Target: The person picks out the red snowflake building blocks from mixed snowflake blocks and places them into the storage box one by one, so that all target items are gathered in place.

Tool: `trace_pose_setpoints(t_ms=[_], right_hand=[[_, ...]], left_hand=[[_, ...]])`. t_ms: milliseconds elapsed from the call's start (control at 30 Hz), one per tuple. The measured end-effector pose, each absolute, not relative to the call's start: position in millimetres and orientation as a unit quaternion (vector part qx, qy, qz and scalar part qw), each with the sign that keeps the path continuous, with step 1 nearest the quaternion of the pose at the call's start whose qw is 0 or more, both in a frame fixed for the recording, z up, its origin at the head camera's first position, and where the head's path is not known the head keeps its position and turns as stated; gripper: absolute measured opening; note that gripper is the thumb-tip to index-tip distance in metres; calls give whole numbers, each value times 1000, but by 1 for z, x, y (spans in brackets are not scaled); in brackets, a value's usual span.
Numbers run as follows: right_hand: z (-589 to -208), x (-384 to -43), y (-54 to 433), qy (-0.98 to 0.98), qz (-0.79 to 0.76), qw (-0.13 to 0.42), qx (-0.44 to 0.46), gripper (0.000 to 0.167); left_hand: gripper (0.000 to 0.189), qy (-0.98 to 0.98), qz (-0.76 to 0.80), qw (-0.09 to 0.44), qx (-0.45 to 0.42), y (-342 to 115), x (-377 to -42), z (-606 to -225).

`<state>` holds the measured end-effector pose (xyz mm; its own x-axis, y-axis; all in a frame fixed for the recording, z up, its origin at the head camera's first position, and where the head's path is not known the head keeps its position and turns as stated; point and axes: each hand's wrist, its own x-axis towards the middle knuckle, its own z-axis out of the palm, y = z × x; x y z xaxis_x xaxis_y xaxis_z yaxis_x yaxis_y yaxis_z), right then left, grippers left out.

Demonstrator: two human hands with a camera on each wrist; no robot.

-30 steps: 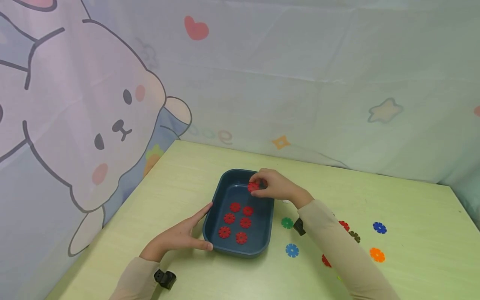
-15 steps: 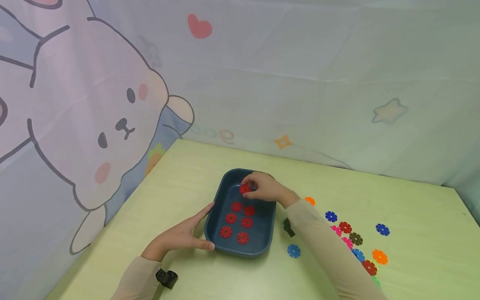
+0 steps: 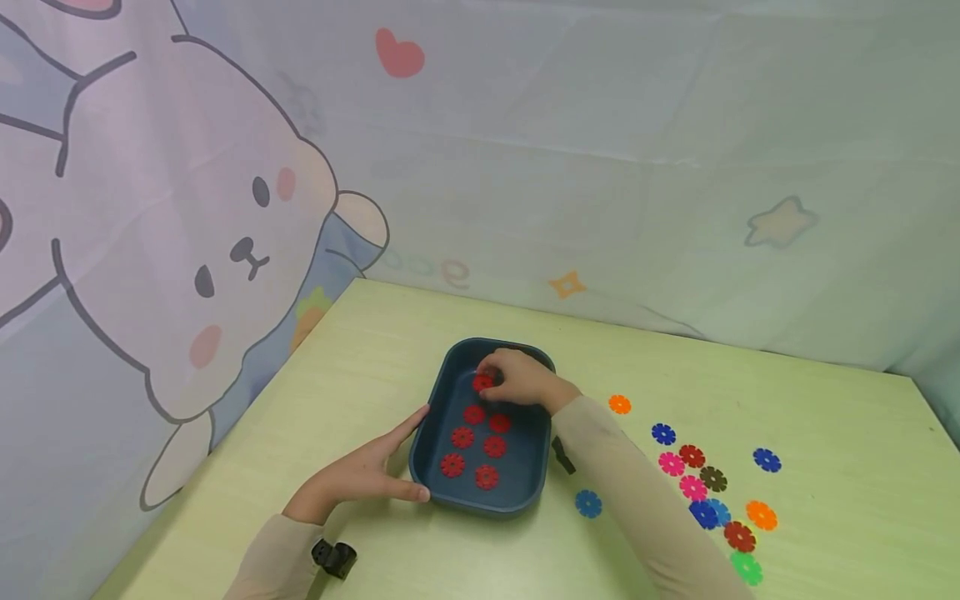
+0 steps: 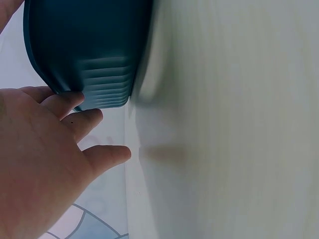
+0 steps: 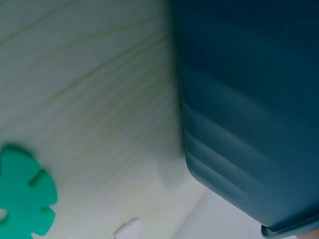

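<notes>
A dark blue tray stands on the table, with several red notched plastic discs in two rows on its floor. My right hand reaches inside the far end and pinches another red notched disc between thumb and fingers, low over the floor. At the tray's left side, my left hand has its fingers stretched along the outer wall and its thumb at the near corner. The left wrist view shows straight fingertips against the tray's ribbed end. The right hand is nearly all out of the right wrist view.
Right of the tray lie scattered notched discs: a light blue disc, an orange disc, a dark blue disc, and a mixed-colour cluster. A green disc lies beside the tray. A patterned cloth hangs behind the table.
My right hand has moved left and lower into the tray with the red disc. The left hand keeps its place. More discs show on the right as the right arm shifts.
</notes>
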<state>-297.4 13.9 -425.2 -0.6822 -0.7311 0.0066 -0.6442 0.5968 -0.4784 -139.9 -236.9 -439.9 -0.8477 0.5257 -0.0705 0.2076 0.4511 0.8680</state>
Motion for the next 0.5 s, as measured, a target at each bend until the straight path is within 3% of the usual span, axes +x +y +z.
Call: trace_pose_setpoints(t_ms=[500], right_hand=[[-424, -298, 9, 901, -178, 130, -374, 32]], left_hand=[[111, 836, 475, 166, 221, -237, -140, -441]])
